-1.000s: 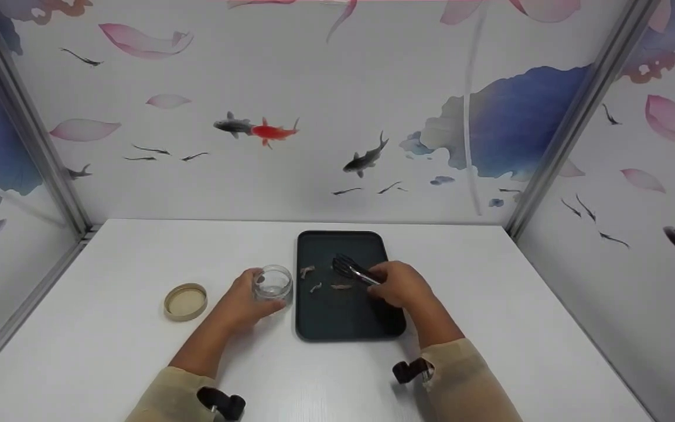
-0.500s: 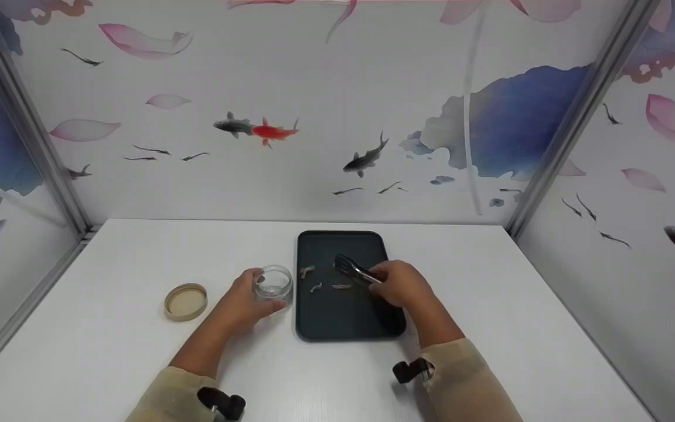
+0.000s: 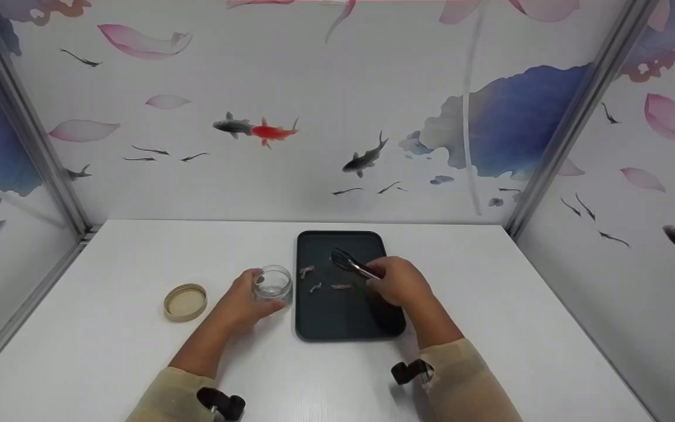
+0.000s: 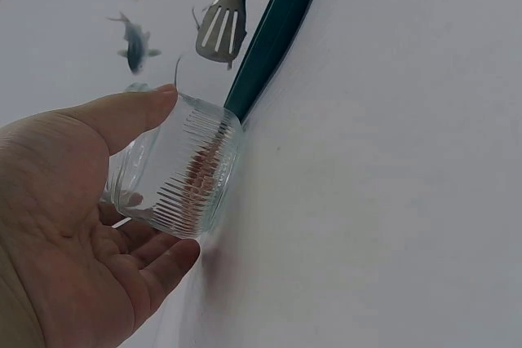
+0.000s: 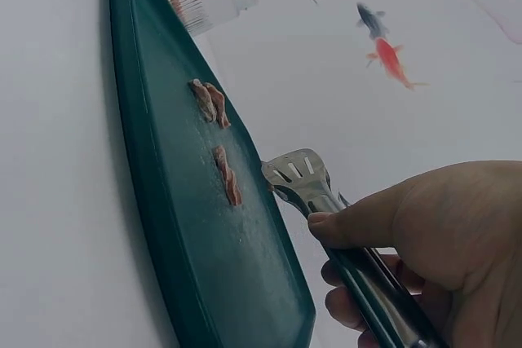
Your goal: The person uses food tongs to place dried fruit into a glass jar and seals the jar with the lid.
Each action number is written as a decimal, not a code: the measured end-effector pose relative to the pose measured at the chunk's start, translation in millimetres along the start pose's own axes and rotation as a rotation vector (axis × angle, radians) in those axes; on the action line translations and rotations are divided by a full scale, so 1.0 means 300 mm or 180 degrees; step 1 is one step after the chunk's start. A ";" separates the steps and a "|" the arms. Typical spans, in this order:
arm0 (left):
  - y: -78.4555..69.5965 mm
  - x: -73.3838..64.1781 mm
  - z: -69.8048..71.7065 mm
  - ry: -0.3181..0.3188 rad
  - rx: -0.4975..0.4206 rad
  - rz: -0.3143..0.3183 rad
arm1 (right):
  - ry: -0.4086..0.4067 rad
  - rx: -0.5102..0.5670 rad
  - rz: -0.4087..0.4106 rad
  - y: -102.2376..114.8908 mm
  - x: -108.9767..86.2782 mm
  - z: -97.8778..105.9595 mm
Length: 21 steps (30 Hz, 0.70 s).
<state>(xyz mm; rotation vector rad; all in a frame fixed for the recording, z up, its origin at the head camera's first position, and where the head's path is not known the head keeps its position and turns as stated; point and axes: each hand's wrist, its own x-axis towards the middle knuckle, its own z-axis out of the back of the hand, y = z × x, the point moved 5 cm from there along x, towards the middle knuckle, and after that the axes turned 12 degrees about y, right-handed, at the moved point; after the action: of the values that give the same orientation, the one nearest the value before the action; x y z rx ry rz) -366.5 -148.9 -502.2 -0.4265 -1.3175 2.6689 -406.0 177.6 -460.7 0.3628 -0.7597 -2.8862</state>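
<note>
Tongs (image 3: 353, 265) — clasped in the right grip (image 3: 400, 282), jutting forward from it; left grip (image 3: 241, 302) holds the glass jar (image 3: 273, 284).

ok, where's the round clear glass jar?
In the head view, the jar is in the left hand, left of the dark green rectangular tray and right of the round beige lid.

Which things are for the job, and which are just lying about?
For the job, it seems:
glass jar, in the left hand
tongs, in the right hand
tray
brownish pieces on it

Not in use:
round lid, perhaps the jar's
fish pictures, only decoration
</note>
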 end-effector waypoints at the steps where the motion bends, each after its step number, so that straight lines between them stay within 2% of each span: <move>1: 0.001 0.000 0.001 -0.0006 -0.0011 -0.0008 | -0.0004 0.0002 0.0005 0.004 -0.003 0.001; 14: -0.004 -0.001 0.000 0.0003 -0.0024 -0.0009 | -0.0136 0.0138 0.0149 0.060 -0.041 0.021; 21: 0.000 0.001 0.000 -0.0003 -0.0061 0.0006 | -0.0171 0.0097 0.0255 0.098 -0.071 0.031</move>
<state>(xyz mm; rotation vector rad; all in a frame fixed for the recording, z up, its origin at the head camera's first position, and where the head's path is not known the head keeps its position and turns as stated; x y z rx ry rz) -366.8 -148.8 -502.2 -0.4293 -1.3447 2.6604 -385.9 160.6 -434.1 0.2529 -0.8085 -2.8226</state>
